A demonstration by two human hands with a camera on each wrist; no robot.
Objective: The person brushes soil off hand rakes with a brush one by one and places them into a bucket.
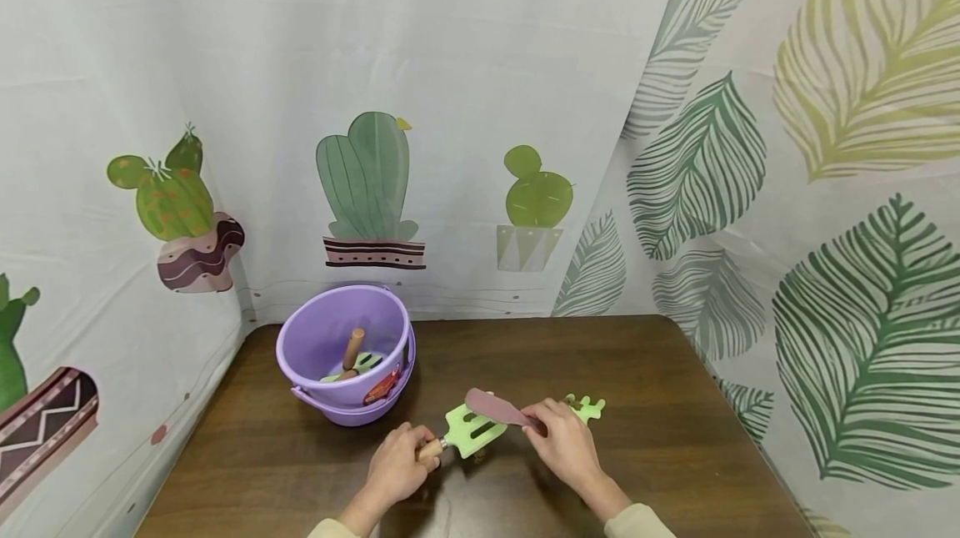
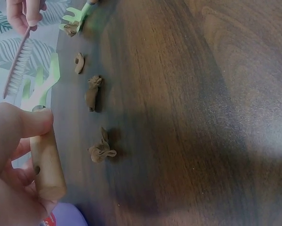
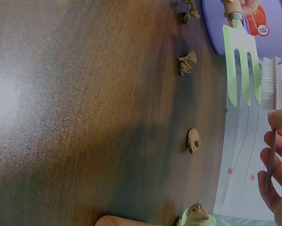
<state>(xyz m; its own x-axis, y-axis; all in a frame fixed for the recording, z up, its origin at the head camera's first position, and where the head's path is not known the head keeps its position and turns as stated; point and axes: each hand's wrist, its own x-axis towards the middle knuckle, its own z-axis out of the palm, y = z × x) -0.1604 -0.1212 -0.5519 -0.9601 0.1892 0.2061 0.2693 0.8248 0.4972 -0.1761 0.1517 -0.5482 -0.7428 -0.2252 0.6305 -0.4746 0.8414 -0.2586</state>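
My left hand (image 1: pixel 397 463) grips the wooden handle (image 2: pixel 49 165) of a light green garden hand fork (image 1: pixel 459 428), its tines pointing right above the table. My right hand (image 1: pixel 566 442) pinches a pinkish brush (image 1: pixel 491 406) by its thin handle. In the right wrist view the brush's white bristles (image 3: pixel 268 87) face the fork's tines, close to or touching them; I cannot tell which. Small brown figurines, among them one with ear-like loops (image 2: pixel 101 150) and a longer one (image 2: pixel 92 96), lie on the table below. A light green hand rake (image 1: pixel 592 410) lies beyond my right hand.
A purple bucket (image 1: pixel 311 325) stands at the back left, with wooden-handled green tools (image 1: pixel 354 348) inside. Another brown piece (image 3: pixel 196 214) sits at the rake's head. The dark wooden table (image 1: pixel 675 455) ends at a printed curtain (image 1: pixel 465 188) behind.
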